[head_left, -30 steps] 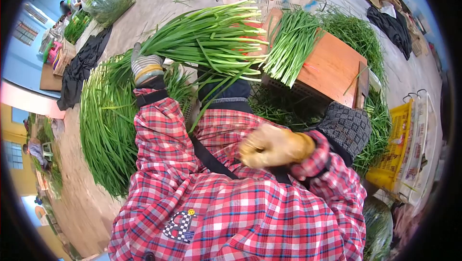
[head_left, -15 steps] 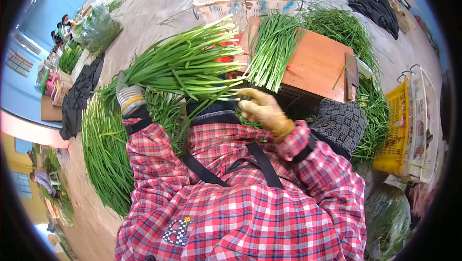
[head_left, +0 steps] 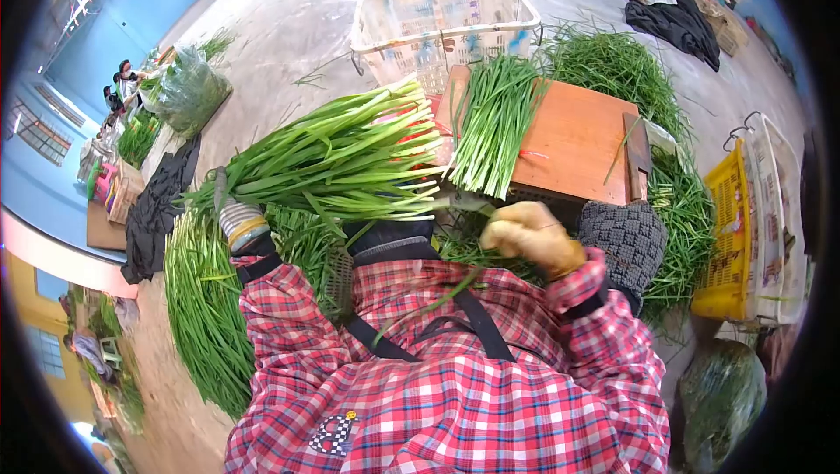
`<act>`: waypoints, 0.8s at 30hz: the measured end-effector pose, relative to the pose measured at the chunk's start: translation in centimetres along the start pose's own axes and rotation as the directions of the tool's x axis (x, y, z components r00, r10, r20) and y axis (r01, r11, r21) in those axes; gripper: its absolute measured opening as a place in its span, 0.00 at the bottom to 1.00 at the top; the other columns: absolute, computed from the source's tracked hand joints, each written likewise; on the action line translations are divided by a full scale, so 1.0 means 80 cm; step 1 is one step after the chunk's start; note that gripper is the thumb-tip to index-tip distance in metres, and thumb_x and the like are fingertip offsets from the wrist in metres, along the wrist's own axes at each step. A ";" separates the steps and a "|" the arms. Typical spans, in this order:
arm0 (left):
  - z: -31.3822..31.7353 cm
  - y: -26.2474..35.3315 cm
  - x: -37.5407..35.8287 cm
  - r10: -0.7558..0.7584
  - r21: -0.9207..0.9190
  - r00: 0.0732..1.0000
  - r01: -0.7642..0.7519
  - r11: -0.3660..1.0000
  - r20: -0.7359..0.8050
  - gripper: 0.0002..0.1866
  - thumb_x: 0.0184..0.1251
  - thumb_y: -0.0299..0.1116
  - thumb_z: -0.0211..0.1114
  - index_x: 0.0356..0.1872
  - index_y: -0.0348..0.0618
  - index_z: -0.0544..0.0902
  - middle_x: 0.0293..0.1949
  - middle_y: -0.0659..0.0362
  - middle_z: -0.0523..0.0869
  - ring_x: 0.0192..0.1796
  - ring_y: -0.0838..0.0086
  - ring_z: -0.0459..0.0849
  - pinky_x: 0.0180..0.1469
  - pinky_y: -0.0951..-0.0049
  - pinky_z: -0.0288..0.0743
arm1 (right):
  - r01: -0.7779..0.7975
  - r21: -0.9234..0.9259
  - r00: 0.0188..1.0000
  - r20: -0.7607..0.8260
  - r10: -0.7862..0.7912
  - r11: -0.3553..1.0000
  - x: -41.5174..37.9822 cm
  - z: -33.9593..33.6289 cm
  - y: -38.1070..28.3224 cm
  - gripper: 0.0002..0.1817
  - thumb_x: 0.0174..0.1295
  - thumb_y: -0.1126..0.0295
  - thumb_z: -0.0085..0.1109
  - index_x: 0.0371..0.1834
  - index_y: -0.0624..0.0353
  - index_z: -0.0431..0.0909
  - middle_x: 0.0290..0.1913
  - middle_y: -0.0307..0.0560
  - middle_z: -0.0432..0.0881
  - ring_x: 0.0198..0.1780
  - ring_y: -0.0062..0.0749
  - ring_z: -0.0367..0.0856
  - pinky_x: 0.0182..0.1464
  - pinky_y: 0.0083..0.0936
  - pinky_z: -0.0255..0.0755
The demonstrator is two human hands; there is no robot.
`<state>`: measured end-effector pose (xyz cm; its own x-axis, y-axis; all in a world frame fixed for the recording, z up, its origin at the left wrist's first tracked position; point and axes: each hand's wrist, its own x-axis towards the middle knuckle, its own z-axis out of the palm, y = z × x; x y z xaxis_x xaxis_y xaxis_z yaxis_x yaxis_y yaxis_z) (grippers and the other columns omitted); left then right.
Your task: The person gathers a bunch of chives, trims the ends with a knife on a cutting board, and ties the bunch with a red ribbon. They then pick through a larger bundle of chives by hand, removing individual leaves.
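Observation:
My left hand, in a striped glove, is wrapped round the leafy end of a large bunch of green stalks, whose pale ends point right. My right hand, in a yellowish glove, is closed and slightly blurred, right of the stalk ends. A few loose green blades trail from it across my lap. Just above it, a smaller bunch lies on the brown wooden board. Below my left hand, a big pile of stalks stands at the left.
Beyond the board stands a white basket. Loose greens lie behind and right of the board. Yellow and white crates stand at the right. A filled plastic bag, dark cloth and distant people are at the left.
My right hand has moved right and slightly down, away from the stalk ends, with a few blades pulled from the bunch. My left hand still holds the bunch. The view has shifted slightly.

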<state>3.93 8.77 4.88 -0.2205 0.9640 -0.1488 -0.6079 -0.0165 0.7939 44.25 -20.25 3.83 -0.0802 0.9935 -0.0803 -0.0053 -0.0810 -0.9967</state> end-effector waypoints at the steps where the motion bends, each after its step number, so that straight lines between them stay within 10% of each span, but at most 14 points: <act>1: 0.009 0.001 -0.006 -0.025 -0.017 1.000 0.025 1.000 -0.013 0.21 0.62 0.44 0.64 0.49 0.38 0.79 0.48 0.50 0.84 0.46 0.55 0.83 0.51 0.53 0.77 | -0.039 -0.032 0.999 -0.015 0.038 0.999 -0.013 -0.024 0.004 0.15 0.65 0.64 0.52 0.27 0.63 0.82 0.20 0.34 0.74 0.23 0.15 0.69 0.26 0.17 0.64; 3: 0.017 -0.001 -0.007 -0.034 -0.010 0.999 0.034 0.999 -0.012 0.21 0.62 0.44 0.64 0.50 0.38 0.79 0.49 0.50 0.84 0.47 0.55 0.83 0.51 0.52 0.77 | -0.290 -0.526 0.956 -0.116 0.270 0.799 -0.033 -0.059 0.023 0.15 0.61 0.60 0.54 0.29 0.60 0.83 0.23 0.48 0.81 0.27 0.31 0.82 0.31 0.28 0.74; 4: 0.022 -0.001 -0.009 -0.042 0.000 0.999 0.042 0.999 -0.009 0.22 0.63 0.45 0.63 0.50 0.39 0.79 0.49 0.51 0.83 0.48 0.54 0.82 0.52 0.51 0.76 | -0.170 -0.888 0.984 -0.133 0.116 0.428 -0.044 -0.063 0.043 0.14 0.59 0.58 0.54 0.31 0.55 0.84 0.26 0.51 0.83 0.32 0.42 0.85 0.35 0.35 0.77; 6: 0.033 -0.001 -0.014 -0.082 0.011 0.996 0.082 0.997 0.026 0.21 0.63 0.45 0.63 0.50 0.40 0.79 0.50 0.51 0.83 0.49 0.53 0.81 0.54 0.51 0.74 | -0.340 -0.930 0.936 -0.320 0.147 0.141 -0.046 -0.055 0.044 0.11 0.59 0.58 0.55 0.34 0.51 0.83 0.28 0.48 0.84 0.33 0.47 0.83 0.36 0.38 0.77; 10: 0.046 -0.008 -0.016 -0.121 0.085 0.991 0.116 0.990 0.058 0.21 0.63 0.45 0.64 0.49 0.41 0.79 0.50 0.51 0.83 0.49 0.53 0.81 0.55 0.51 0.74 | 0.027 -0.822 0.869 -0.263 -0.420 0.569 0.006 0.008 -0.045 0.12 0.58 0.59 0.57 0.40 0.54 0.78 0.28 0.52 0.82 0.31 0.47 0.83 0.33 0.42 0.75; 18: 0.068 -0.012 -0.033 -0.058 0.181 0.993 0.040 0.983 0.099 0.20 0.62 0.44 0.66 0.46 0.37 0.80 0.46 0.48 0.84 0.43 0.53 0.84 0.50 0.51 0.77 | 0.084 -0.838 0.874 -0.197 -0.444 0.538 0.085 0.044 -0.017 0.10 0.58 0.60 0.57 0.36 0.53 0.79 0.30 0.50 0.83 0.33 0.47 0.82 0.35 0.40 0.75; 24: 0.055 -0.016 -0.016 -0.138 0.080 0.983 0.129 0.988 0.118 0.20 0.63 0.43 0.65 0.47 0.35 0.79 0.46 0.46 0.84 0.44 0.52 0.83 0.52 0.49 0.77 | 0.224 -0.578 0.853 -0.274 -0.445 0.784 0.074 0.041 -0.013 0.09 0.56 0.65 0.61 0.38 0.53 0.83 0.30 0.49 0.83 0.32 0.46 0.82 0.36 0.36 0.75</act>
<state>8.31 8.68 6.67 -0.0433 0.9815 -0.1866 -0.5680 0.1294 0.8128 40.49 -14.58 4.44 0.2069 0.9048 0.3721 0.5543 0.2050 -0.8067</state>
